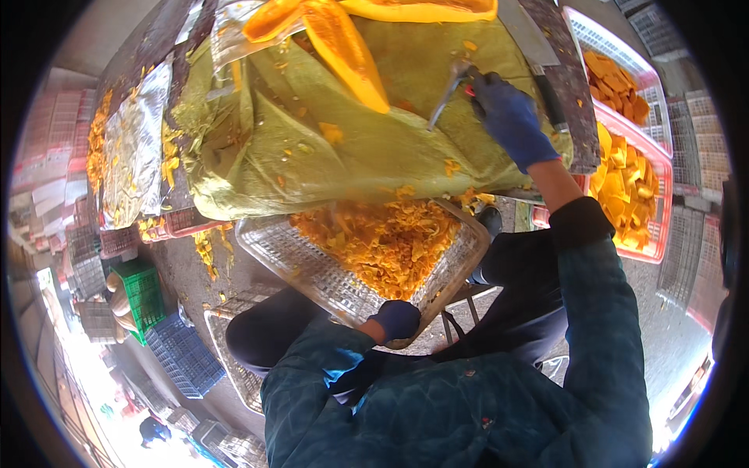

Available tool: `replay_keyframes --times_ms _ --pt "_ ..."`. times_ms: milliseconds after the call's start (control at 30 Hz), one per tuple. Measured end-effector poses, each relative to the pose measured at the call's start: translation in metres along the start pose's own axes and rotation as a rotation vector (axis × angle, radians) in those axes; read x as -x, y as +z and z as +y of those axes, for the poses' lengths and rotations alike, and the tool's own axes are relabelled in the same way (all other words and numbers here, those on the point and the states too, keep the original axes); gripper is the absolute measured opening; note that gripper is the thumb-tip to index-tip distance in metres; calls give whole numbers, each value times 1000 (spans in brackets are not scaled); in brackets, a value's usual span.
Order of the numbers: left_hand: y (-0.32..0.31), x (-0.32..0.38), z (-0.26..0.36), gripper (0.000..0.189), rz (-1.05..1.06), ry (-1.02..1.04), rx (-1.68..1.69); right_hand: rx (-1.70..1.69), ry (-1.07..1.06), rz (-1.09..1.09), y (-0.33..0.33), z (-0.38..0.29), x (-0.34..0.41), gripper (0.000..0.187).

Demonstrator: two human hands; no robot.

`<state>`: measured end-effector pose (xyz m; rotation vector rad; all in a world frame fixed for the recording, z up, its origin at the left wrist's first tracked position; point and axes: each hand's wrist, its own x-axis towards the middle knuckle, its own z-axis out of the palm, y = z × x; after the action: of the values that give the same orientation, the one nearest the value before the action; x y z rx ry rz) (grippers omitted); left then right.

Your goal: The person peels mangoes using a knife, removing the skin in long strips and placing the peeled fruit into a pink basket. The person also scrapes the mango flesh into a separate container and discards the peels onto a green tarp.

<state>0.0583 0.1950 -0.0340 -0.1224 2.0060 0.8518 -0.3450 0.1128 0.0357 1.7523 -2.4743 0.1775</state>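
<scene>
My left hand (398,320), in a dark blue glove, grips the near rim of a dirty white plastic crate (292,254) tilted at my lap. Orange squash peelings and pulp (386,245) lie heaped in that crate. Over the cloth-covered table my right hand (506,114), also gloved in blue, holds a metal hand tool (447,93), its kind unclear, with the thin shaft pointing down to the left. Long hollowed pieces of orange squash (345,55) lie on the yellow-green woven cloth (281,158), to the left of the right hand.
At the table's right edge lies a large knife with a dark handle (550,96). Right of the table stand a white crate (649,70) and a pink crate (664,175) of cut squash. A green crate (149,298) and a blue crate (184,354) stand on the left.
</scene>
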Motion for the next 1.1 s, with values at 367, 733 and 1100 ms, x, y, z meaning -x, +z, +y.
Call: replay_keyframes --times_ms 367,733,1100 --pt "19 -17 -5 35 419 -125 260 -175 -85 161 7 -16 -5 32" --pt "14 -106 -184 40 650 -115 -219 -76 -77 -19 5 -18 -11 25" --pt "-100 23 -166 40 449 -531 -270 -440 114 242 -34 -20 -14 18"
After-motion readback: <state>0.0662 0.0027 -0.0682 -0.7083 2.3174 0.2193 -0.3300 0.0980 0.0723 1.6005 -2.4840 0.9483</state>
